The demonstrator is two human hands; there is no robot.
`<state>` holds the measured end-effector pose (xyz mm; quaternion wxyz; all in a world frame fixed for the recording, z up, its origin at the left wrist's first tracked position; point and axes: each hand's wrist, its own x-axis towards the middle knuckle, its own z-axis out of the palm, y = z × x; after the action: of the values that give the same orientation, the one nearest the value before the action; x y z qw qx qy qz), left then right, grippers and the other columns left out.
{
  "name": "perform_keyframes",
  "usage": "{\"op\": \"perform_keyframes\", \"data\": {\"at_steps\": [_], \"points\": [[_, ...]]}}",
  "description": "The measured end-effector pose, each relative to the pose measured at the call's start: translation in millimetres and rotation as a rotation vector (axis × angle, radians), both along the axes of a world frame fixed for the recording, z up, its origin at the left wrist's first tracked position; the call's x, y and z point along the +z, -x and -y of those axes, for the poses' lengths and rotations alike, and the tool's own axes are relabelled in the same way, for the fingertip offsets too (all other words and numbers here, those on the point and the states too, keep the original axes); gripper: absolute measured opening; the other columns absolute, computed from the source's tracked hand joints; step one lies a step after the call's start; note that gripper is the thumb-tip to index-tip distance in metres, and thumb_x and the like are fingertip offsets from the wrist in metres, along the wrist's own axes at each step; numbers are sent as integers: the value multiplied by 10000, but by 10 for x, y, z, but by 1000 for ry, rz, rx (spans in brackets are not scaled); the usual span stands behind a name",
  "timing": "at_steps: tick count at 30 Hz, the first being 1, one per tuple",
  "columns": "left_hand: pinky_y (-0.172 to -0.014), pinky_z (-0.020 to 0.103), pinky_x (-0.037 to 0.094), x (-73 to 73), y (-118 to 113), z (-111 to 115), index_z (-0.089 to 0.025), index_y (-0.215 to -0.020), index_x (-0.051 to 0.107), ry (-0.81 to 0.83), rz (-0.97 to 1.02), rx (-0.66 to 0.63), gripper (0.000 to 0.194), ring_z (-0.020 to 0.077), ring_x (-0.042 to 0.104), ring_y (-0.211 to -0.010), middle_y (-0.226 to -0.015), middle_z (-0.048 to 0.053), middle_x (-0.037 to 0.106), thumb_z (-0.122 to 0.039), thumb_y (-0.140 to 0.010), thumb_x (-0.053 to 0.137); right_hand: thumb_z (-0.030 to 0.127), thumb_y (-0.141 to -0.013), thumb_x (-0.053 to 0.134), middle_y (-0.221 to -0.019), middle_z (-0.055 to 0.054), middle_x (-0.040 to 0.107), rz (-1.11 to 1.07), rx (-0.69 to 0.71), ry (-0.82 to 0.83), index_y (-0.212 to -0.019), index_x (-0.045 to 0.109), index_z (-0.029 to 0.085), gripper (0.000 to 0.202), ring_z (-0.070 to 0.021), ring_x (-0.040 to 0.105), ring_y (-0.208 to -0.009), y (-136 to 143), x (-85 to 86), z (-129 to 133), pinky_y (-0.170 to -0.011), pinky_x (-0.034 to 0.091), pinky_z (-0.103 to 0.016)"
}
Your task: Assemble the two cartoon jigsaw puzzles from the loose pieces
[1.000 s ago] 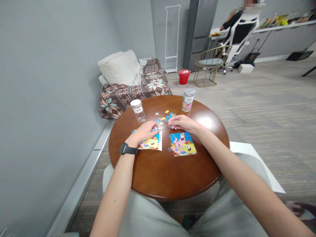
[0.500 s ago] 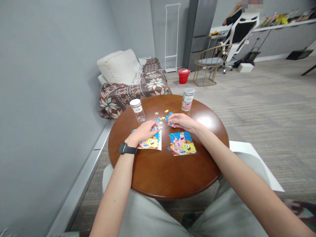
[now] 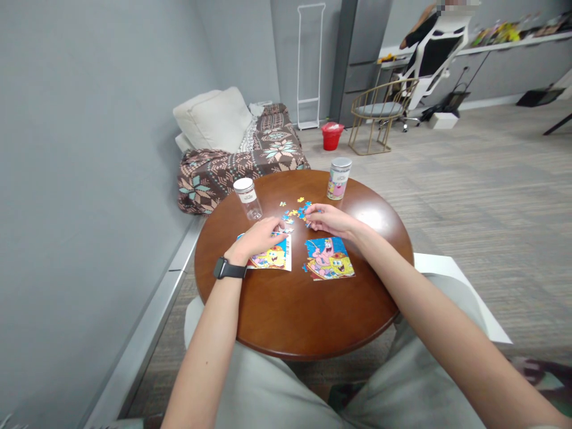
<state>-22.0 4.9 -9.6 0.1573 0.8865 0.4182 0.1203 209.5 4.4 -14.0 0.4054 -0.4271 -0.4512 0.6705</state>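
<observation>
My left hand (image 3: 260,237), with a dark watch at its wrist, lies over the upper part of a printed picture card (image 3: 273,260). Its thumb and fingers are apart, near the loose puzzle pieces (image 3: 292,213). At the right side of that small pile, my right hand (image 3: 329,218) is closed in a pinch on a blue puzzle piece (image 3: 308,224), mostly covered by the fingers. Below this hand lies a partly joined cartoon puzzle (image 3: 330,260), with pink and yellow figures and an uneven left edge.
A clear jar with a white lid (image 3: 248,199) stands at the table's back left. A printed jar (image 3: 339,179) stands back right. The round wooden table (image 3: 313,322) reaches over my knees. Beyond are a covered sofa (image 3: 241,161), a red bin (image 3: 331,137) and a seated person.
My right hand's fingers have shifted slightly at the pile, and a blue piece shows under them. My left hand stays over the card. The whole view has shifted a little.
</observation>
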Motion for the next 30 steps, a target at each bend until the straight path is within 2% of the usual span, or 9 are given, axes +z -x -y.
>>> {"op": "perform_keyframes", "data": {"at_steps": [4,11,16,22,26,30], "points": [[-832,350,460,-3,-2,-5,-177,-992,582,8,2,2,266,230,583,-924,-999,80,626,-400,-863,516,-27,-739,657,-666,-7,668,-1,21,14,-854,573,148,226,-66,601,-546,-9,-7,-2,-535,522,-145],[-832,349,460,-25,16,-24,-185,-994,586,3,9,-11,269,227,581,-925,-1001,77,628,-409,-867,509,-28,-776,652,-714,-42,708,-15,-8,32,-829,604,123,167,-92,691,-671,-19,-31,-18,-664,591,-156],[-841,353,458,-3,12,-11,-176,-995,583,11,-6,-5,273,229,581,-931,-1007,82,626,-407,-871,506,-7,-720,732,-714,-26,699,6,13,7,-842,602,125,221,-103,700,-662,-39,-44,-15,-650,597,-169],[-829,353,458,3,12,-10,-174,-995,578,12,-9,-7,294,232,577,-931,-1002,81,621,-431,-873,501,-67,-642,752,-579,53,618,42,12,-12,-842,611,135,317,-78,668,-595,-41,-22,10,-646,588,-163],[-825,349,456,-7,18,-19,-180,-992,580,13,-9,-5,290,229,576,-930,-1005,77,621,-433,-874,501,-23,-671,758,-657,-6,681,33,-6,23,-819,596,133,269,-113,692,-640,-32,-7,13,-626,597,-190],[-818,347,461,-2,14,-18,-173,-985,586,11,-3,-11,285,228,579,-920,-1001,79,625,-421,-873,504,58,-770,718,-677,-39,697,61,-4,44,-737,602,112,131,-58,618,-526,-17,22,9,-515,541,-126]]}}
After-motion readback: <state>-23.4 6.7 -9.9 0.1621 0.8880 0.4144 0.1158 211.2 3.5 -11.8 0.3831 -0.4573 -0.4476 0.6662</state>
